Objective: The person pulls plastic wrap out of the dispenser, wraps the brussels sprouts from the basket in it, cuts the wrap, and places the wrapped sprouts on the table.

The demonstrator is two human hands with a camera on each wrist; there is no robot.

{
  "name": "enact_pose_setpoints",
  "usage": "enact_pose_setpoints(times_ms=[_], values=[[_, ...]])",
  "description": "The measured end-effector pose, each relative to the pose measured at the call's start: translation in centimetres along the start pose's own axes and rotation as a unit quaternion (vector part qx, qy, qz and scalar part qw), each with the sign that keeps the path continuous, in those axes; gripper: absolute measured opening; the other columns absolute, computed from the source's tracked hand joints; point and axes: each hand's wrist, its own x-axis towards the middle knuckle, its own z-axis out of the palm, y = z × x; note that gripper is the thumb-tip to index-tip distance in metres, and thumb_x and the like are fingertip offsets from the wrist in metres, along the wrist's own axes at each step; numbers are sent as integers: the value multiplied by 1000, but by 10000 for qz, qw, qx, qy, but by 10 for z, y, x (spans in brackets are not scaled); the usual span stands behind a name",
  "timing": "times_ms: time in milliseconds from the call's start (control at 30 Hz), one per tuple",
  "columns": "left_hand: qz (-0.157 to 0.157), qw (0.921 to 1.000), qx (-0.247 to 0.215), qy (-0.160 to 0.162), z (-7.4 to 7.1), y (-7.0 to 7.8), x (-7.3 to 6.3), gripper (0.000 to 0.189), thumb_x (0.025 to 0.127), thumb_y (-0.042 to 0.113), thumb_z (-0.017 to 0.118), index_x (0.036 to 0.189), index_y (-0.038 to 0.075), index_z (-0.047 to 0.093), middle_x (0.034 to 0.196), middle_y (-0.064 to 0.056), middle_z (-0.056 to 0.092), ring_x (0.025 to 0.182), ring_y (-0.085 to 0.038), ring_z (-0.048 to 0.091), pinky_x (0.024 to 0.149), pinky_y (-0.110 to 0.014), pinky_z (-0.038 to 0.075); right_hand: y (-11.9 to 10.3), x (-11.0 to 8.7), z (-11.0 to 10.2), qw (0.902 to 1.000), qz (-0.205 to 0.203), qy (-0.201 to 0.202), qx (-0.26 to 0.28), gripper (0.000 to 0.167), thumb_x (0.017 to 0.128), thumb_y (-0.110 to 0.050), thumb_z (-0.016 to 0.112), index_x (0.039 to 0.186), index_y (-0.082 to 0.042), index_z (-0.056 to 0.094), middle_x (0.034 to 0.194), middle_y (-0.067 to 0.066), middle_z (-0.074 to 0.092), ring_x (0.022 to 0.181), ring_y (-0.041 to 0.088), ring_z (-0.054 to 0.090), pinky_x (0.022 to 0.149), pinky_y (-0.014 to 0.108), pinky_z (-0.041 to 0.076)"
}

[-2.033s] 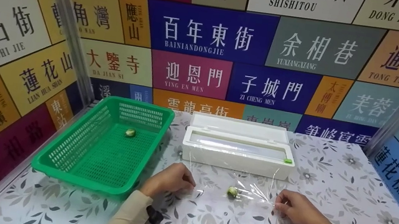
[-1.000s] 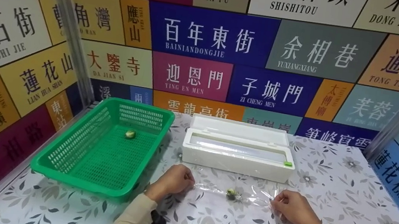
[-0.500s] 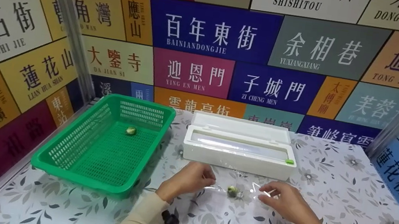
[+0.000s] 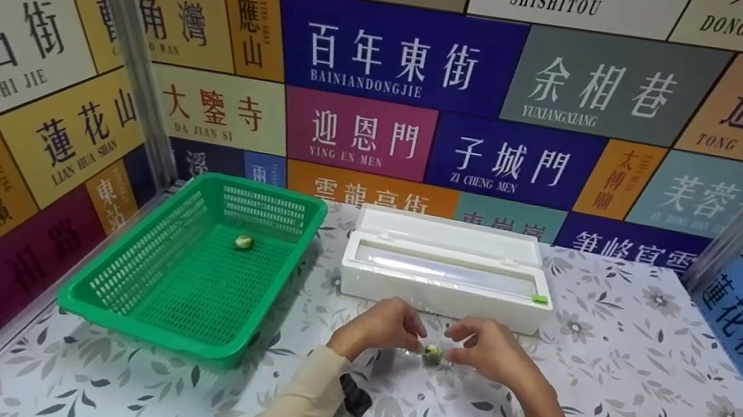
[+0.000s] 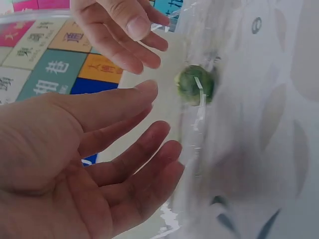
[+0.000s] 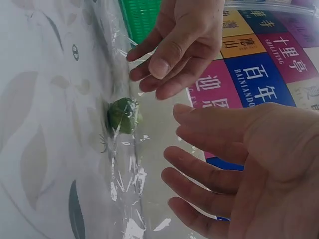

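Observation:
A small green Brussels sprout [image 4: 433,353] lies on the patterned tablecloth under clear cling film [image 6: 130,189]. The film is creased around it, and the wrist views show bright glints along the folds. From the left, my left hand [image 4: 385,328] comes close to the sprout with loosely bent fingers. My right hand [image 4: 488,350] mirrors it on the other side, thumb and fingers apart. Both wrist views show the fingertips spread near the film, with nothing pinched between them. In the left wrist view the sprout [image 5: 196,85] sits just beyond the fingertips.
Behind my hands stands a white cling film box [image 4: 438,301] with its lid raised, a film roll inside and a green slider [image 4: 539,300] at its right end. To the left is a green plastic basket [image 4: 239,346] holding another sprout [image 4: 244,241]. A sign-covered wall rises behind.
Both hands have let go of the film's side edges and moved inward, from wide apart to either side of the sprout. The film has gathered in around the sprout, which stays in place.

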Motion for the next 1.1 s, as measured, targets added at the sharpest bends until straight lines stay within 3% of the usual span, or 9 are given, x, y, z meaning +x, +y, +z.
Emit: enact_pose_setpoints(times_ms=[133,367,567,833,967,1100], values=[[-116,9998,-148,-48,7,-4,0,20,77,2,82,95,2,76,92,-12,77,74,-7,63,69,-16,52,1,4,12,9997,-202,30,-104,30,78,-8,82,106,-1,72,102,16,74,90,27,70,76,37,59],[38,9998,165,-55,19,0,5,22,76,0,82,98,1,76,89,-12,77,68,-4,59,62,-13,48,6,9,21,9977,-491,225,-400,29,73,-4,84,100,-3,73,89,9,75,83,22,69,73,34,57],[52,9991,387,193,26,-1,9,18,78,-2,79,95,3,78,87,-9,77,64,-2,54,60,-12,46,10,11,23,9993,-119,298,-183,21,73,0,81,92,-8,74,83,3,73,78,15,65,73,33,54],[46,9998,164,142,25,-3,9,15,80,0,77,94,5,79,91,-8,79,71,-5,64,66,-14,51,13,10,24,9993,205,278,114,14,80,-2,78,90,-10,74,83,1,74,77,13,64,74,29,52],[120,9997,200,120,25,-5,8,15,83,0,74,96,5,79,94,-9,79,76,-9,69,70,-14,53,11,10,24,9989,316,312,139,16,80,-3,78,94,-8,75,86,5,75,79,16,66,75,31,54],[179,9996,137,140,25,-7,7,12,85,1,74,96,3,79,93,-11,79,72,-7,66,68,-14,53,8,10,25,9976,456,511,129,22,77,-2,81,99,-5,73,93,11,76,80,19,69,73,32,57]])
